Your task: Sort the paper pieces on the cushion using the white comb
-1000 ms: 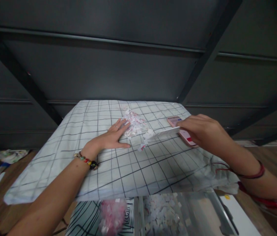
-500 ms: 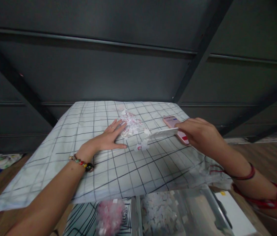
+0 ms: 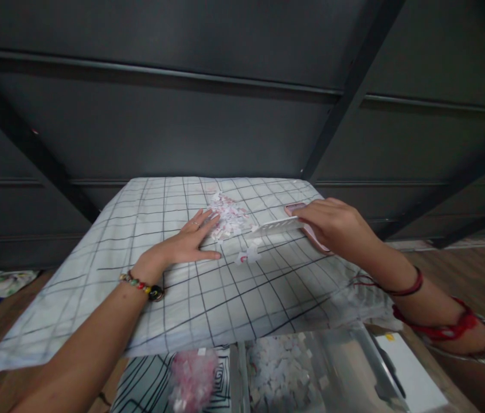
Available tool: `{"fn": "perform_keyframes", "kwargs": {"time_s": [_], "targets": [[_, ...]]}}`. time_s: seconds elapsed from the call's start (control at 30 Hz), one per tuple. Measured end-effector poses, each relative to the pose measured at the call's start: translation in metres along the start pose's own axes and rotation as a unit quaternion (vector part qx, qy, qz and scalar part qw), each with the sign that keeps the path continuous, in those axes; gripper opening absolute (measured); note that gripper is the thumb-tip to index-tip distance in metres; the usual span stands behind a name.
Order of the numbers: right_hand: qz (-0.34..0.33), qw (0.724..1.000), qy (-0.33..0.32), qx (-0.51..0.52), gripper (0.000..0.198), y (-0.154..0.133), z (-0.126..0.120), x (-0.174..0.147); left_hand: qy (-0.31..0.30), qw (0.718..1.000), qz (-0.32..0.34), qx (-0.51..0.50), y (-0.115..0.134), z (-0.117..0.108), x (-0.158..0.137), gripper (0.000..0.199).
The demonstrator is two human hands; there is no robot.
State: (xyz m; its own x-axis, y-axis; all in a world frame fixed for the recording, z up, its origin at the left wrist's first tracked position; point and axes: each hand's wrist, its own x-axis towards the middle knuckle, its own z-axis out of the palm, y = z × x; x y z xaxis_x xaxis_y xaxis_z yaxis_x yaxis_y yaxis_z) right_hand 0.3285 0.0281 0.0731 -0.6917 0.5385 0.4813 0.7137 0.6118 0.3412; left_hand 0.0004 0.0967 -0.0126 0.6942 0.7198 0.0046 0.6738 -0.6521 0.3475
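Note:
My left hand (image 3: 186, 241) lies flat on the checked cloth, fingers spread, its fingertips touching the left side of a heap of small white and pinkish paper scraps (image 3: 229, 217). In my right hand (image 3: 335, 226), a thin white flat piece (image 3: 279, 227) with slot-like marks is pinched by one end and points left toward the heap. Its far end is near the heap's right edge. A few loose scraps (image 3: 247, 254) lie just below it, one with a red mark. Beneath my right hand is a pink-edged phone (image 3: 296, 207), mostly covered.
A white cloth with dark grid lines (image 3: 173, 318) covers the table against a dark panelled wall (image 3: 203, 126). At the near edge stand a clear plastic box (image 3: 348, 367) with many scraps inside, a bag of pink bits (image 3: 193, 378) and a white box (image 3: 412, 373).
My right hand has moved a little left and away from me, carrying the white flat piece closer to the heap and covering more of the phone. My left hand is nearly still.

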Motion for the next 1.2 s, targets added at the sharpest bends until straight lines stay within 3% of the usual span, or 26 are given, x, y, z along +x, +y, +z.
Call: {"fn": "perform_keyframes", "kwargs": {"time_s": [0.2, 0.4, 0.67, 0.93, 1.07, 1.2], "targets": [[-0.034, 0.999, -0.003, 0.001, 0.027, 0.003, -0.007, -0.003, -0.004, 1.000, -0.002, 0.006, -0.001, 0.001, 0.002, 0.096], [-0.009, 1.000, 0.009, -0.018, 0.023, 0.002, 0.005, 0.004, 0.000, 1.000, -0.006, 0.004, -0.001, 0.000, 0.000, 0.095], [-0.002, 1.000, -0.019, 0.007, 0.026, 0.001, -0.009, -0.009, 0.001, 1.000, -0.011, -0.001, 0.002, -0.001, 0.000, 0.094], [0.076, 0.997, -0.003, -0.003, 0.027, -0.011, -0.009, -0.023, 0.009, 1.000, -0.007, 0.004, -0.002, 0.000, 0.001, 0.096], [0.084, 0.996, -0.031, 0.024, 0.024, -0.018, -0.009, -0.024, 0.012, 1.000, -0.005, -0.009, -0.002, -0.001, 0.000, 0.097], [0.090, 0.995, -0.015, 0.042, 0.023, -0.024, -0.012, -0.023, 0.011, 1.000, -0.005, -0.011, -0.002, -0.001, -0.001, 0.098]]}}
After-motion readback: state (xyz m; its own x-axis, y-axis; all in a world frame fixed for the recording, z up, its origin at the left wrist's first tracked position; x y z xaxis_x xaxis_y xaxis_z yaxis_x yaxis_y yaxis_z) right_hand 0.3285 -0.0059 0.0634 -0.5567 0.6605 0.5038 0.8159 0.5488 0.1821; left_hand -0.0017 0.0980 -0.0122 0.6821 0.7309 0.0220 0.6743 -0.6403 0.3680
